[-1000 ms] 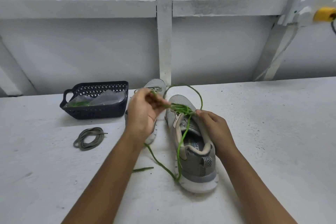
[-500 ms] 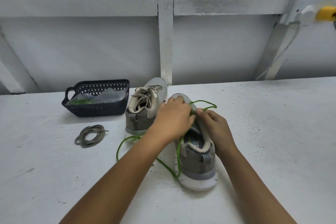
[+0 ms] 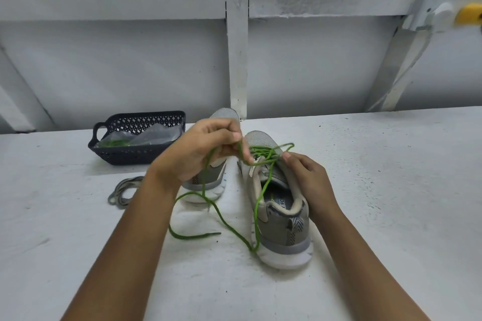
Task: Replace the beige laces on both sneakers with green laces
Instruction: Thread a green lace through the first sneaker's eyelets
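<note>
Two grey sneakers stand heel-toward-me on the white table. The right sneaker carries a green lace threaded through its front eyelets. My left hand pinches one strand of that lace above the shoe's front; the strand trails down to the table on the left. My right hand rests against the sneaker's right side, its fingertips at the eyelets, where a green loop pokes out. The left sneaker sits mostly hidden behind my left hand. A removed beige lace lies coiled on the table to the left.
A dark plastic basket holding a clear bag with more green lace stands at the back left. A white wall with a vertical post closes the table's far edge. A yellow fitting is mounted at the upper right.
My left hand has lifted off the right sneaker and moved left and up, drawing the green strand out. The lace's loose end has shifted on the table. My right hand stays at the eyelets.
</note>
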Tool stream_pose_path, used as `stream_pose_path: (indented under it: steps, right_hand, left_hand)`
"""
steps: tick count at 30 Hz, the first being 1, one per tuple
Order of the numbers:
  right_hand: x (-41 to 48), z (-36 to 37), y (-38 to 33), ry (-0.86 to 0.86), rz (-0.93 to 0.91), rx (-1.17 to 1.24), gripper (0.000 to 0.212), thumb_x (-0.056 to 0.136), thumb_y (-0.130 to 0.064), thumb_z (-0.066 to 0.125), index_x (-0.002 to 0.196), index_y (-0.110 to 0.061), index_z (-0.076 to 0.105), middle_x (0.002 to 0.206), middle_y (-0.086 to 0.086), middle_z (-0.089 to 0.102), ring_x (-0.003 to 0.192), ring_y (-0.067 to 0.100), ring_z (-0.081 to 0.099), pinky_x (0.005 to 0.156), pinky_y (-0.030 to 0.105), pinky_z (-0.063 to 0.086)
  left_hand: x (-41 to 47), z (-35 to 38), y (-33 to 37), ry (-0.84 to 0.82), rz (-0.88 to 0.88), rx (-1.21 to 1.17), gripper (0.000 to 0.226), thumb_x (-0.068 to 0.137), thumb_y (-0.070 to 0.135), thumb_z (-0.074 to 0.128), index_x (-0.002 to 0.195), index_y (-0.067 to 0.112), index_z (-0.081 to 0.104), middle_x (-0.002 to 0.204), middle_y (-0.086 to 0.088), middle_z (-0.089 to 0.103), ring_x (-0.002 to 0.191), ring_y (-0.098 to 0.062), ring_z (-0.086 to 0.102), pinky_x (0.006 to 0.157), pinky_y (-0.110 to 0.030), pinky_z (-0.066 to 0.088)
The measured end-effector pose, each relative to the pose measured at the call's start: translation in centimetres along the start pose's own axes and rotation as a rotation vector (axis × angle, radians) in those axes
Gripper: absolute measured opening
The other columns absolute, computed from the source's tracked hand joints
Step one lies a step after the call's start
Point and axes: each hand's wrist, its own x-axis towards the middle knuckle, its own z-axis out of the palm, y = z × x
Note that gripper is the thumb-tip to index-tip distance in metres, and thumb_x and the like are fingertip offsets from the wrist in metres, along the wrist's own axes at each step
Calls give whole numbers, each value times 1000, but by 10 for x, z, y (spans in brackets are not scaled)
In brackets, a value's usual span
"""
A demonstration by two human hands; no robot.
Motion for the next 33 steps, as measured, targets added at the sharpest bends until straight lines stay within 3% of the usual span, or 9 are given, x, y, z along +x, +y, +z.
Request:
stream_pose_path:
  steps: [4,7,10,13,19,22,24,26,33]
  right_hand:
    - [0,0,0,-1,0,0,9,87,-29,65,83,-24,72,79,-16,72,71,-6,65,58,6,45]
    - [0,-1,0,-5,-1,-1,10,87,-28,64,83,-24,72,78,-16,72,71,-6,65,58,6,45]
    - [0,-2,0,-27,18,-2,13,88,-29,63,79,-24,73,79,-10,73,73,-1,66,60,11,49]
    - [0,-2,0,-26,25,5,17,88,-28,63,76,-26,74,79,-8,73,74,1,66,62,13,50]
    - [1,-1,1,-11,39,41,13,87,-26,64,82,-22,74,82,-7,74,75,1,67,60,11,49]
    - [2,-1,3,-7,55,37,15,87,-29,64,87,-17,74,85,-4,74,78,3,67,65,15,49]
    - [3,-1,4,2,65,29,18,86,-30,64,91,-16,74,88,-5,74,80,3,67,69,18,48]
    - [4,-1,5,4,71,28,19,86,-31,64,92,-16,74,88,-5,74,80,3,66,70,20,47]
    - [2,-2,3,3,68,16,24,87,-32,63,97,-12,73,96,0,73,88,10,66,73,21,47]
  left_hand:
    - [9,4,1,14,-185,245,19,94,22,55,81,9,60,65,-1,67,63,-15,64,64,-25,52]
    - [30,23,-9,108,-208,826,18,94,32,55,94,17,65,79,13,64,81,-4,62,68,-13,42]
    - [45,45,-29,171,-250,1281,29,92,40,52,109,21,64,110,-2,49,110,-21,46,90,-29,39]
    - [52,59,-47,220,-272,1469,30,92,35,50,110,15,62,120,-10,43,116,-30,40,93,-41,38]
    - [43,44,-48,294,-181,924,17,91,28,59,92,17,73,84,8,51,94,-13,54,83,-25,41]
    - [26,34,-35,193,-149,556,11,87,20,66,80,18,74,65,18,59,68,5,52,69,-14,40]
    - [14,30,-29,87,-124,387,11,86,18,67,79,22,74,70,19,62,76,2,55,79,-17,43]
    - [6,28,-24,-4,-113,327,8,81,24,69,77,27,75,77,14,60,84,-8,54,87,-30,42]
    - [-9,28,-18,-139,-118,320,10,79,18,67,79,15,76,74,12,44,78,-6,43,83,-25,36]
